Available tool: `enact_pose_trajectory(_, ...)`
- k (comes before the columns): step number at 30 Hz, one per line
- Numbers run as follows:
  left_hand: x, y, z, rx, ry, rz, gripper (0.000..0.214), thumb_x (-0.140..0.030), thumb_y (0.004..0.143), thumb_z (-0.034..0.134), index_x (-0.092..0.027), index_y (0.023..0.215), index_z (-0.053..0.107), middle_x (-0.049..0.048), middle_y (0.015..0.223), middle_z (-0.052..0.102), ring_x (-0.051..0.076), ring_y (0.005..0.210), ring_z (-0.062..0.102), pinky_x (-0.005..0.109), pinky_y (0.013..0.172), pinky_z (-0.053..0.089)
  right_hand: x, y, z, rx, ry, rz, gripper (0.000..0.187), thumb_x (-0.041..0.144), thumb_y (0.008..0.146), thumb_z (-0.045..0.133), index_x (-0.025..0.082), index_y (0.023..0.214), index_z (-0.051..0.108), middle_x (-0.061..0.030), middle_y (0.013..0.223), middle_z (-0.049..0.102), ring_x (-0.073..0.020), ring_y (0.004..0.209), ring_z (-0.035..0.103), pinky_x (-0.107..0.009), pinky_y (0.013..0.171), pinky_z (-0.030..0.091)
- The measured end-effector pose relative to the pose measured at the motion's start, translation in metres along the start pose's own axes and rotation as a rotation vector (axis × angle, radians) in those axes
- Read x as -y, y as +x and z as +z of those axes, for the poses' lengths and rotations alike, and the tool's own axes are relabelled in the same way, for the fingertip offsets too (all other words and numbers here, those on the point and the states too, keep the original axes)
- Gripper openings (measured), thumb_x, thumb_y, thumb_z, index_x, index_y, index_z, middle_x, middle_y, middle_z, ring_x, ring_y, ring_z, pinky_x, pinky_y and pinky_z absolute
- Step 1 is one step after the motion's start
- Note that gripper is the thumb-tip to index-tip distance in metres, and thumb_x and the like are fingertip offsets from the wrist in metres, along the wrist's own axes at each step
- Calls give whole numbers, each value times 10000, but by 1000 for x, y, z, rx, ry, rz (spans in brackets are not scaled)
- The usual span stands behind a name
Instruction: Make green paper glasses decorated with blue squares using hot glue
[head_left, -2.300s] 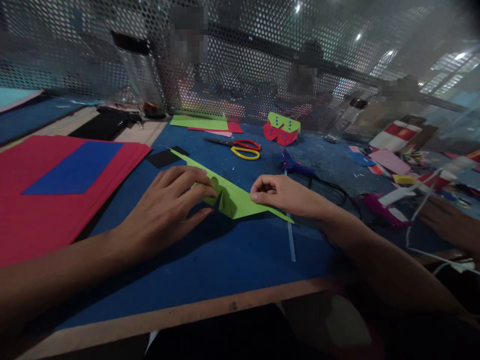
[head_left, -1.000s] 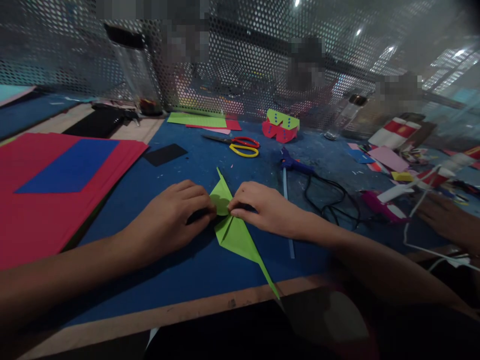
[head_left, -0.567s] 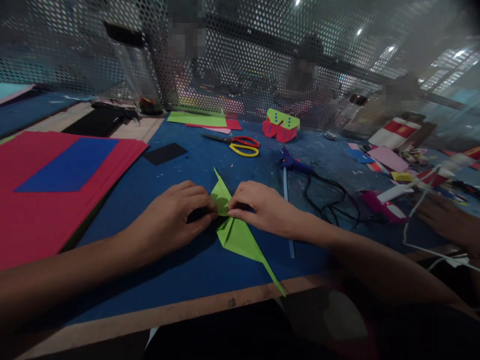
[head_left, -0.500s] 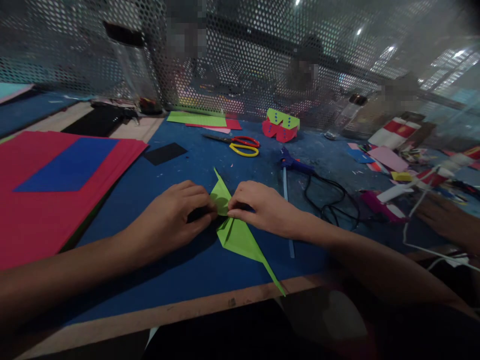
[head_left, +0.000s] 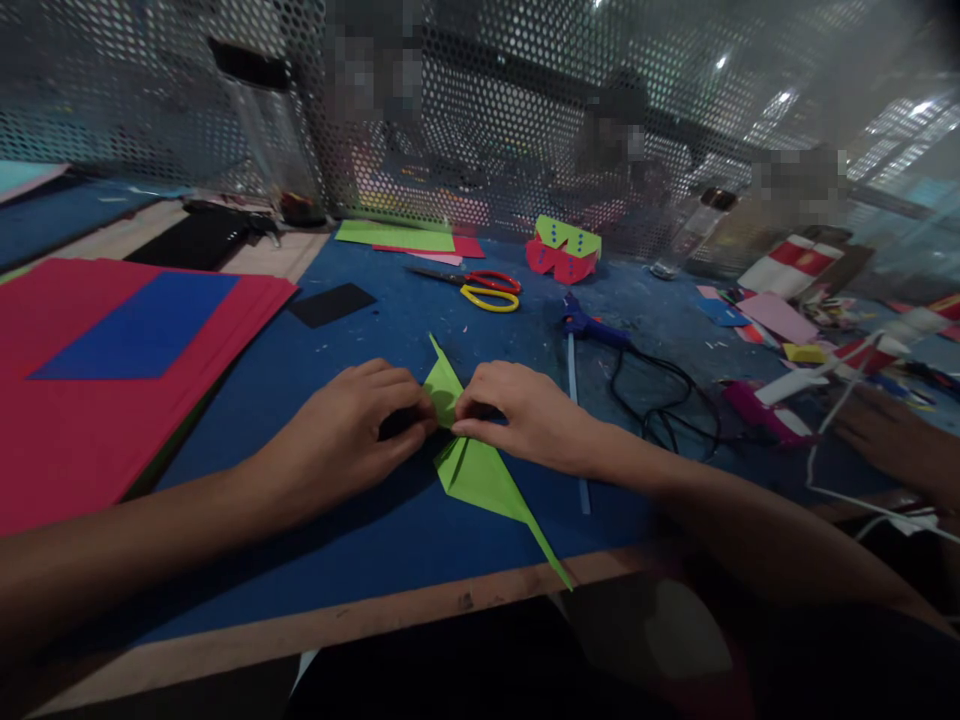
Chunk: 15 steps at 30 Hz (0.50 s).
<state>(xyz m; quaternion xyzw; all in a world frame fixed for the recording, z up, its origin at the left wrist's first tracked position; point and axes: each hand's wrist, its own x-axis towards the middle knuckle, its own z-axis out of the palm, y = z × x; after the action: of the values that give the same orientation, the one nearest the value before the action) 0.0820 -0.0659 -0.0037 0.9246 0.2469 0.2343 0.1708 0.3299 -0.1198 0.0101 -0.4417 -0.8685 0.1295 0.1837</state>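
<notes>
A folded piece of bright green paper (head_left: pixel 484 480) lies slantwise on the blue tabletop, with thin pointed ends at top and bottom and creases near its middle. My left hand (head_left: pixel 379 415) pinches its left side, thumb and fingers closed. From the other side my right hand (head_left: pixel 517 410) pinches the paper close to the same spot. The fingertips of both hands almost meet and cover part of the folds. Beyond the hands lie scissors (head_left: pixel 491 290) with one red and one yellow handle, and a blue glue gun (head_left: pixel 592 322) with a clear glue stick (head_left: pixel 574 370) in it.
Stacked red sheets with a blue piece (head_left: pixel 142 325) on top lie left, beside a black paper rectangle (head_left: pixel 332 304). A green-and-red paper shape (head_left: pixel 562 250) stands near the perforated metal screen (head_left: pixel 480 130). Dark cord (head_left: pixel 667 375), paper scraps (head_left: pixel 780 315) and another person's hand (head_left: pixel 885 440) are at right.
Hardly anything differs. Both hands stay pinched on the green paper, and the whole view has shifted very slightly.
</notes>
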Motion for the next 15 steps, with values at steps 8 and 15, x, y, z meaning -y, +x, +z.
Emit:
enact_pose_trajectory(8, 1, -1, 0, 6, -14, -11, 184, -299, 1023, 621, -231, 913, 752, 40, 860, 745, 245, 861, 637, 385, 796, 441, 2, 0, 0, -3, 27, 43, 108, 274, 1065, 726, 191, 997, 741, -45, 1014, 705, -208, 1000, 645, -331, 909, 449)
enact_pose_trajectory(15, 3, -2, 1, -15, -2, -13, 215, -333, 1044, 603, -234, 904, 733, 38, 839, 723, 244, 859, 624, 385, 804, 438, 4, 0, 1, -19, 77, 110, 90, 236, 1034, 743, 193, 957, 725, -36, 1001, 708, -192, 976, 637, -316, 875, 441)
